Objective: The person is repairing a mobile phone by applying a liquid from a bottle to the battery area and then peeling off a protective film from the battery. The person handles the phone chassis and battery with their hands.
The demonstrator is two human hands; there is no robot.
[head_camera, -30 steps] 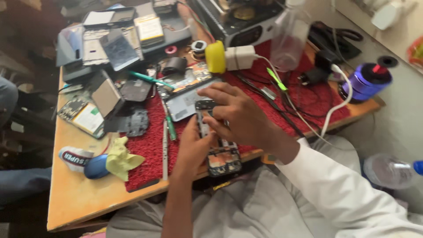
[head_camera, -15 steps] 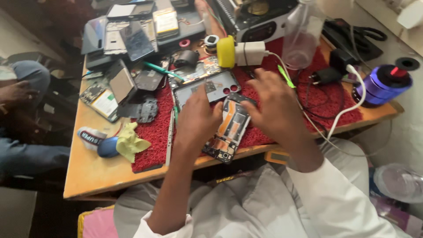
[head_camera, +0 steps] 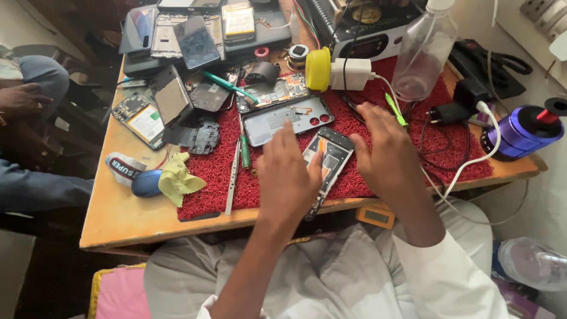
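Red mat (head_camera: 212, 171), opened phone (head_camera: 328, 158) between open hands (ungripped)

The opened phone (head_camera: 326, 162), gripped by both hands a second ago, is no longer being held: it is now lying tilted on the red mat (head_camera: 215, 171). The left hand (head_camera: 287, 177) and right hand (head_camera: 384, 155) are being lifted apart, fingers spread.

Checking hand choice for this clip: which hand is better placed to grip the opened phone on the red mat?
Left, probably. The left hand lies against the opened phone, fingers alongside its edge; the right hand hovers beside it, fingers spread.
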